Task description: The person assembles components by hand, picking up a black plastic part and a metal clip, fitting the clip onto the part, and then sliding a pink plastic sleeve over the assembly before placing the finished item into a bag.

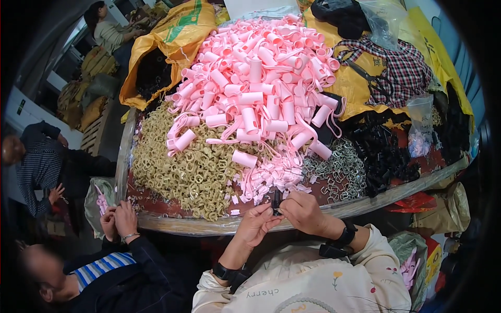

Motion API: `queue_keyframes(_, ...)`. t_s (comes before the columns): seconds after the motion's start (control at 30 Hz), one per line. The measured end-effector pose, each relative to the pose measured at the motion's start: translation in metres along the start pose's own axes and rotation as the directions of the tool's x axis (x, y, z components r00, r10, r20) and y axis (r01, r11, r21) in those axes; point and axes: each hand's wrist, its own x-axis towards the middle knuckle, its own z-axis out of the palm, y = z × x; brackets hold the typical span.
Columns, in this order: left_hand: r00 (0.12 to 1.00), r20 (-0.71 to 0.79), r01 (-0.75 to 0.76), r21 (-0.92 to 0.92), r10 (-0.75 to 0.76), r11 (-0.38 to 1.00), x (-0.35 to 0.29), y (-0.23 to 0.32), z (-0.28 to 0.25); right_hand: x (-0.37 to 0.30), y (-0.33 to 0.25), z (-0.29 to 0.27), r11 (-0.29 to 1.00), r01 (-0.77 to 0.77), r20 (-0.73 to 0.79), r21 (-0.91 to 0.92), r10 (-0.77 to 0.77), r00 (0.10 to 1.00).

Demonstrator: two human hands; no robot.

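Close to the table's near edge, my left hand [257, 223] and my right hand [303, 213] meet with fingers closed around a small black plastic part [276, 199]. It stands upright between my fingertips, its lower end hidden by them. Just beyond my hands lies a heap of small pale-pink plastic pieces [274, 177]. Behind that rises a big pile of pink tubes with strap loops [255, 99]. Beige plastic buckles [180, 164] spread to the left. To the right are silver metal rings [339, 169] and a heap of black plastic parts [389, 156].
A co-worker's hands [119, 220] work at the table's left corner; two other people are further off at left. A yellow woven sack [169, 39] stands far left. Scissors [371, 81] and a checked cloth [409, 73] lie far right. The wooden table rim [360, 207] runs beside my hands.
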Motion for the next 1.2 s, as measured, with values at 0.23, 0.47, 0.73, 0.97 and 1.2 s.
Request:
queue_keyframes(0.23, 0.995, -0.099, 0.021, 0.199, -0.001, 0.980, -0.001, -0.002, 0.008, -0.005, 0.004, -0.004, 0.999, 0.013, 0.050, 0.048, -0.016, 0.999)
queue_keyframes(0.47, 0.970, 0.174, -0.232, 0.470, 0.168, 0.852, -0.003, -0.001, 0.006, -0.009, 0.007, -0.011, 0.725, -0.482, 0.271, 0.493, 0.398, 0.876)
queue_keyframes(0.73, 0.937, 0.315, -0.296, 0.499, 0.148, 0.814, -0.002, 0.005, -0.005, -0.013, 0.007, 0.000, 0.702, -0.421, 0.278, 0.575, 0.317, 0.907)
queue_keyframes(0.97, 0.927, 0.344, -0.327, 0.538, 0.152, 0.777, -0.004, 0.007, -0.020, -0.009, 0.003, 0.003, 0.775, -0.361, 0.275, 0.519, 0.248, 0.929)
queue_keyframes(1.2, 0.978, -0.078, -0.156, 0.357, 0.196, 0.921, -0.004, 0.006, -0.015, -0.007, 0.030, 0.006, 0.772, -0.446, 0.409, 0.453, 0.265, 0.873)
